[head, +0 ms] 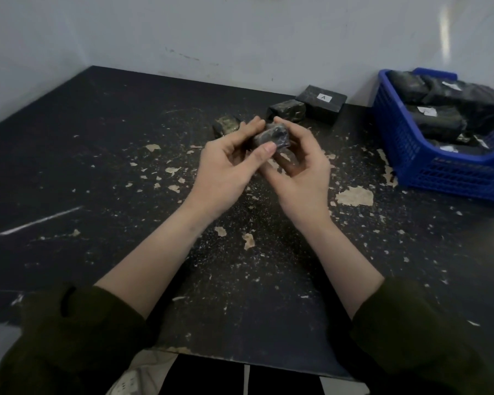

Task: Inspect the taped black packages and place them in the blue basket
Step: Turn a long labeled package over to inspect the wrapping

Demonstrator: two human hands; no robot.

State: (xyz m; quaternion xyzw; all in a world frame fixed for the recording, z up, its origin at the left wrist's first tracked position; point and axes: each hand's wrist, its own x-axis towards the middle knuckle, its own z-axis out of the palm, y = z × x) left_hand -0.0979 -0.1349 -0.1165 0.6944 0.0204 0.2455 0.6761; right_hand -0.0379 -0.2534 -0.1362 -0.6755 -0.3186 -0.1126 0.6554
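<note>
Holding a small taped black package [270,136] just above the tabletop [97,166], both hands meet near the middle of the view. The left hand [226,172] grips it from the 9 o'clock side, with the thumb laid over its near face. The right hand [300,172] curls its fingers round it from the 3 o'clock side.

At 10 o'clock from it, close behind the left fingers, a second package [226,124] lies on the tabletop. At 1 o'clock lies a third package [287,110], and just beyond that a bigger black box [321,105] with a white label marked A.

At 3 o'clock, well apart, stands the blue basket [397,135], with several black packages [445,121] in it. The tabletop is black with many chipped pale patches.
</note>
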